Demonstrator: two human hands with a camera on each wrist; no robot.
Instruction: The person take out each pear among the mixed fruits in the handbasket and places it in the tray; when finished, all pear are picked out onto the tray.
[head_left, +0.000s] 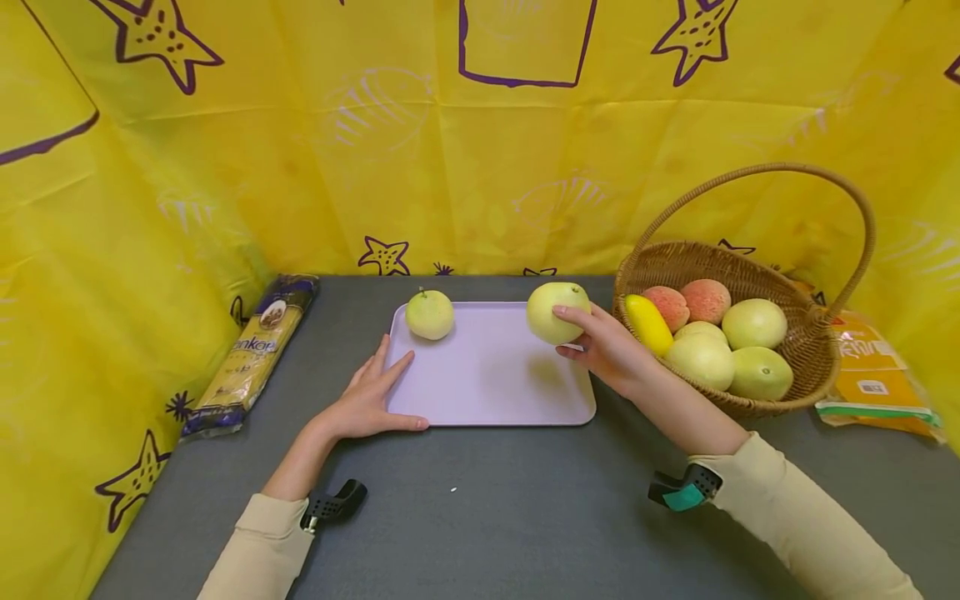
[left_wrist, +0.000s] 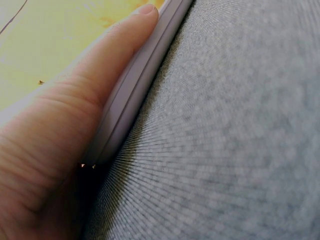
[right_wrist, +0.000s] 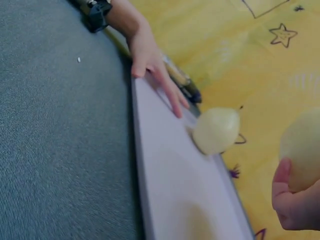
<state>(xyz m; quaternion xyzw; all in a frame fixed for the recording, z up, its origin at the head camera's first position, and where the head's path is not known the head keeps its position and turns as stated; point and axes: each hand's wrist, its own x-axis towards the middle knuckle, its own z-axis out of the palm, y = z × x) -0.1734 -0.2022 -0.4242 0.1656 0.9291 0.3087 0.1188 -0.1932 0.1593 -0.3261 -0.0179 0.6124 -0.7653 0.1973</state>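
Observation:
My right hand (head_left: 600,337) grips a round, yellow-green pear (head_left: 552,312) above the right end of a pale lilac tray (head_left: 480,375), thumb on the pear's near side. In the right wrist view, the held pear (right_wrist: 304,150) is cut off by the right edge. A second pear (head_left: 430,315), with a dark stem, sits on the tray at its back left corner. My left hand (head_left: 371,398) spreads over the tray's left end. Its thumb (left_wrist: 120,45) lies along the front rim in the left wrist view, while the other fingers point toward the back.
At the right stands a wicker basket (head_left: 817,371) with a tall handle, holding peaches (head_left: 707,301), a long yellow fruit (head_left: 648,325) and several pale green fruits. An orange packet (head_left: 873,375) lies beyond it. A noodle-like packet (head_left: 255,358) lies left of the tray.

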